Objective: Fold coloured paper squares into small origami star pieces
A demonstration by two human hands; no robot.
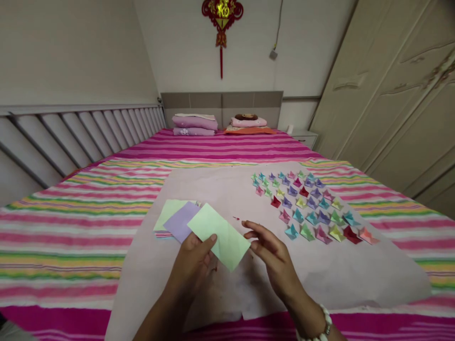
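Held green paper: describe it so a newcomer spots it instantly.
On the striped bedspread lies a large pale sheet. Above its middle, the left hand holds a light-green paper. Unlike the green piece lying farther left, this one has a thumb on it.

Smooth matt paper sheet [226, 240], matt paper shapes [312, 218], cloth bedspread [64, 232], shiny ornament [222, 8]

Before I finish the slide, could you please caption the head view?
Pale green paper in left grip, right grip at its corner, folded paper shapes nearby.
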